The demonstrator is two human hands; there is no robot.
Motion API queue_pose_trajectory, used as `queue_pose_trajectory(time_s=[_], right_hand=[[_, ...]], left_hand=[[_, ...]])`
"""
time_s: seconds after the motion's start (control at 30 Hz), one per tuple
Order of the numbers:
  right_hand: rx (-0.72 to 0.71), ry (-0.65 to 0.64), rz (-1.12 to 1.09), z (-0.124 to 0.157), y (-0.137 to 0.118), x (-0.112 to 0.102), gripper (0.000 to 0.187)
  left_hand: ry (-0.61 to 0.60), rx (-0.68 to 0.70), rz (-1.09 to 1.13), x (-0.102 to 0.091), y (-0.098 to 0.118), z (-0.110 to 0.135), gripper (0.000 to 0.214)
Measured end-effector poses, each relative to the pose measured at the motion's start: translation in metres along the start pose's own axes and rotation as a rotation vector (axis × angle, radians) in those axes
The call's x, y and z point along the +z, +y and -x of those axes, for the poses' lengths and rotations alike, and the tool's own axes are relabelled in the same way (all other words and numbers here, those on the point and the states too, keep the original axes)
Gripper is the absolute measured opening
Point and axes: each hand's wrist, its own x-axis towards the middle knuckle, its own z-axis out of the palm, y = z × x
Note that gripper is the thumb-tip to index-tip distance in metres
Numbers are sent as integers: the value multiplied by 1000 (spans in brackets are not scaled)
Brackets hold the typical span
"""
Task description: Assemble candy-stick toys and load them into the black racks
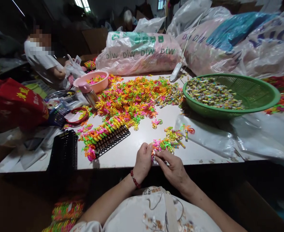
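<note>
My left hand (144, 161) and my right hand (173, 167) meet at the table's front edge, fingertips pinched together. Between them shows a tiny pink-and-white piece, mostly hidden by the fingers, whose kind I cannot make out. Just beyond the fingertips lies a small pile of bright plastic pieces (169, 139) in yellow, green, orange and pink, mixed with a few small printed tubes (186, 135). Left of my hands, a black rack (115, 141) lies slanted, with rows of the same colourful pieces along its far side.
A large heap of plastic pieces (129, 96) covers the table's middle. At right stands a green basket (260, 101) of small tubes; a pink basin (103, 84) and a tumbler (90, 96) stand at left. Plastic bags (207, 137) lie at right. Another person (44, 62) sits far left.
</note>
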Motion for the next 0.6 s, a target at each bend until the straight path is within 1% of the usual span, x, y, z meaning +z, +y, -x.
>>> queue_pose_trajectory(time_s=[0.07, 0.1, 0.17, 0.23, 0.27, 0.3, 0.33, 0.37, 0.43, 0.47, 0.53, 0.57, 0.6], right_hand=[[-20, -7, 22, -1, 0, 0, 16], [-26, -8, 24, -2, 1, -1, 15], [-21, 7, 33, -6, 6, -9, 15], [14, 61, 80, -10, 15, -22, 18], [36, 107, 124, -13, 20, -31, 19], [51, 161, 180, -15, 26, -40, 21], [51, 208, 251, -17, 32, -50, 22], [34, 237, 342, -19, 38, -60, 23], [-23, 254, 563, -26, 50, -78, 24], [-51, 247, 670, -32, 55, -86, 25], [-88, 221, 814, -50, 62, -95, 28], [-97, 198, 845, -62, 64, -97, 28], [-95, 151, 864, -78, 65, -98, 29]], left_hand=[[-7, -2, 21, 1, 0, -2, 34], [-29, -11, 34, 1, 1, -3, 35], [-135, -32, 53, 0, 8, -8, 36], [-295, -27, 39, -3, 19, -17, 38], [-347, -9, 17, -5, 24, -24, 39], [-359, 18, -22, -7, 29, -31, 41], [-324, 56, -79, -7, 33, -41, 41], [-251, 102, -155, -7, 35, -51, 40], [-89, 234, -351, -2, 35, -75, 34], [-37, 315, -460, 3, 33, -87, 29], [-17, 473, -652, 15, 28, -111, 20], [-38, 520, -734, 21, 25, -121, 19], [-61, 534, -802, 28, 23, -130, 20]])
